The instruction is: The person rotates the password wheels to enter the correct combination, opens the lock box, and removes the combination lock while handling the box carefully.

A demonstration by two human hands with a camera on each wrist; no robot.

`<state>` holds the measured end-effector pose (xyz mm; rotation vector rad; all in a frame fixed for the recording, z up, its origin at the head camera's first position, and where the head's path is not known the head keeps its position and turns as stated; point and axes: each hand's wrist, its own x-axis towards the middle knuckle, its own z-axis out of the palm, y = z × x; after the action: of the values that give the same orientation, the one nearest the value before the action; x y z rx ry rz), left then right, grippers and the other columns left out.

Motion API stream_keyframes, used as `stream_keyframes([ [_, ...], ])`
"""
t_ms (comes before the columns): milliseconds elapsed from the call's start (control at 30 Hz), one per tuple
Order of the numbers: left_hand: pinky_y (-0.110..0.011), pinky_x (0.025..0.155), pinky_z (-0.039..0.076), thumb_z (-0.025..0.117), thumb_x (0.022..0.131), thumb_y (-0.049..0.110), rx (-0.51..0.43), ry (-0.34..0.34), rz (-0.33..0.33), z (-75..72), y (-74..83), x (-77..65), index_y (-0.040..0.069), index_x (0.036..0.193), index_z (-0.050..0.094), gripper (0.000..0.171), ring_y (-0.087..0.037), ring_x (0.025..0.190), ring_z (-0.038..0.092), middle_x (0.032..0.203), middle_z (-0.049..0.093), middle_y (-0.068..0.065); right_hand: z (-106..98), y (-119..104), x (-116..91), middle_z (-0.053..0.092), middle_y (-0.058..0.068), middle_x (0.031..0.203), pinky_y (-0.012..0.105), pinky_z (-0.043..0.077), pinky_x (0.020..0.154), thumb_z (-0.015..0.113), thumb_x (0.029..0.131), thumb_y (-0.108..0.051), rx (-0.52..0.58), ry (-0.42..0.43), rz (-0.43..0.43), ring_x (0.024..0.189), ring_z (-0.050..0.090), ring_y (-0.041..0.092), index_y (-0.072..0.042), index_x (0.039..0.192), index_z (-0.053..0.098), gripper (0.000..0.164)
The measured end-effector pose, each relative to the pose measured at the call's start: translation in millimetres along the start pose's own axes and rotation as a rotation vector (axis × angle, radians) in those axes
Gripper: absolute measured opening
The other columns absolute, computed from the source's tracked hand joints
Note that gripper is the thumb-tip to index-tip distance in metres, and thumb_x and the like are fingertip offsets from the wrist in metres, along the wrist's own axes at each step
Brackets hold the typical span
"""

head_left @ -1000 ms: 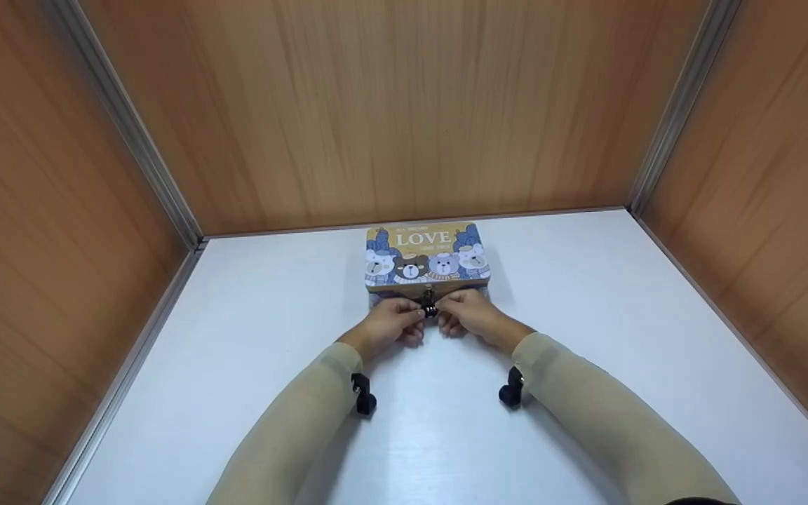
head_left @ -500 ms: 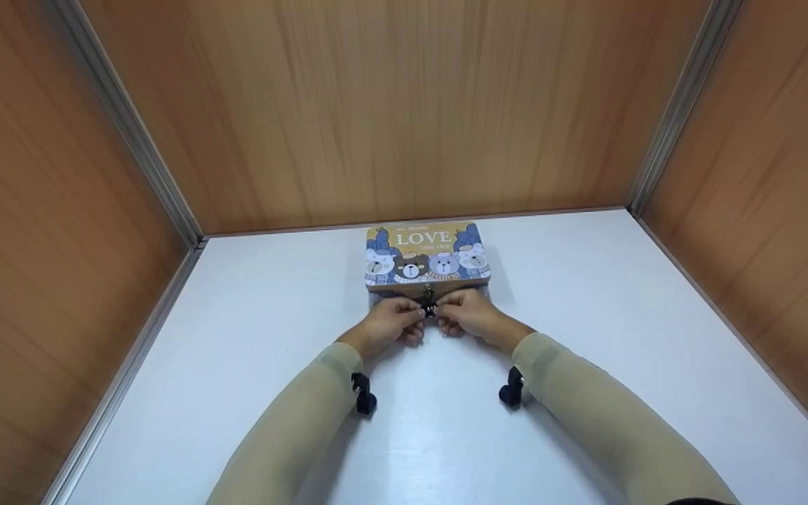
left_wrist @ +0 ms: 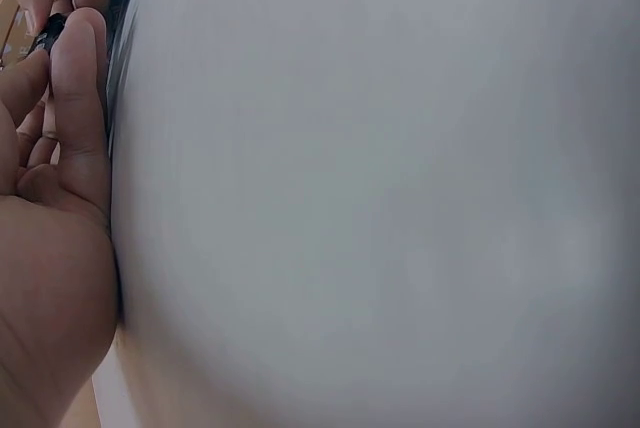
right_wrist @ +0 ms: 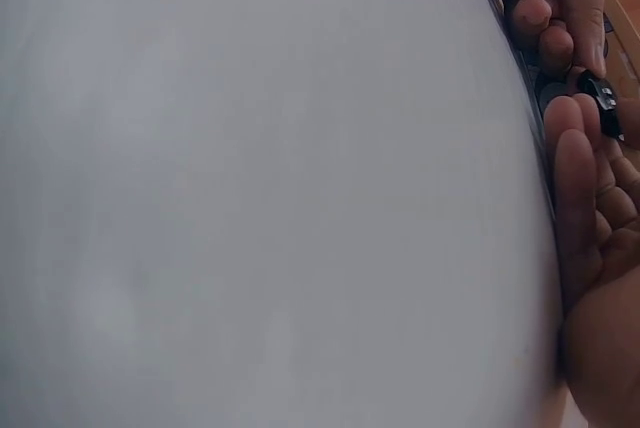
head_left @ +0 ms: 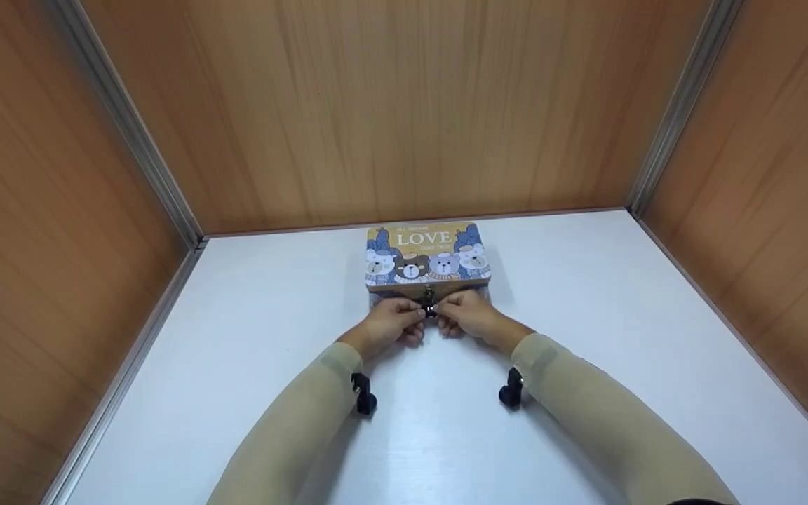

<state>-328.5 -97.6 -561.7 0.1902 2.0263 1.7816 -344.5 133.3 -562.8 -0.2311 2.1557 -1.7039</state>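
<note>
A tin box (head_left: 423,251) printed with bears and the word LOVE stands closed near the back wall. At the latch on its front hangs a small black padlock (head_left: 430,310), which shows white marks in the right wrist view. My left hand (head_left: 388,323) pinches the padlock from the left between thumb and fingers. From the other side my right hand (head_left: 473,313) pinches it too, fingertips close to those of the left. Both hands cover most of the box's front, and the fingers hide much of the padlock (right_wrist: 604,103).
The box rests on a white table (head_left: 404,435). Wood-grain panels with metal corner strips enclose the table at the back (head_left: 404,105), left and right. Each sleeved wrist carries a small black camera mount (head_left: 364,394).
</note>
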Motion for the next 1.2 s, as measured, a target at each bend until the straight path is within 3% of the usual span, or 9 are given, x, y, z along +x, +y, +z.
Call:
stream_keyframes([
  [333,-0.026,0.072,0.069,0.064,0.116,0.014,-0.024,-0.002,-0.014,1.6,4.4,2.1,-0.003,0.118,0.073,0.019,-0.015,0.078,0.074,0.094,0.074,-0.006,-6.4,-2.1,1.1,0.075,0.001,0.080,0.020,0.060,0.057,0.068,0.113,-0.021,0.026,-0.009,0.032,0.063,0.071,0.008,0.001,0.112,0.081,0.026],
  [700,-0.029,0.075,0.070,0.065,0.115,0.016,-0.021,-0.023,-0.019,3.6,2.8,0.1,-0.004,0.122,0.074,0.022,-0.016,0.079,0.076,0.096,0.075,-0.008,-9.1,2.6,-1.1,0.077,0.004,0.084,0.022,0.064,0.061,0.070,0.109,-0.015,0.071,-0.006,0.061,0.066,0.073,0.011,0.002,0.125,0.077,0.024],
  [967,-0.030,0.077,0.071,0.065,0.116,0.015,-0.040,-0.008,-0.030,3.5,-5.0,-0.3,-0.001,0.121,0.073,0.019,-0.017,0.083,0.076,0.100,0.074,-0.008,-8.3,5.0,-2.5,0.077,0.004,0.084,0.023,0.065,0.062,0.070,0.108,-0.015,0.058,-0.045,0.049,0.067,0.073,0.011,0.002,0.119,0.079,0.022],
  [1200,-0.027,0.071,0.069,0.064,0.116,0.015,-0.040,-0.010,0.003,0.5,-4.1,-0.6,-0.002,0.120,0.072,0.020,-0.015,0.079,0.075,0.095,0.072,-0.005,-5.5,0.9,0.0,0.074,0.002,0.080,0.022,0.062,0.058,0.071,0.107,-0.015,0.062,-0.033,0.038,0.064,0.072,0.010,0.000,0.112,0.079,0.018],
])
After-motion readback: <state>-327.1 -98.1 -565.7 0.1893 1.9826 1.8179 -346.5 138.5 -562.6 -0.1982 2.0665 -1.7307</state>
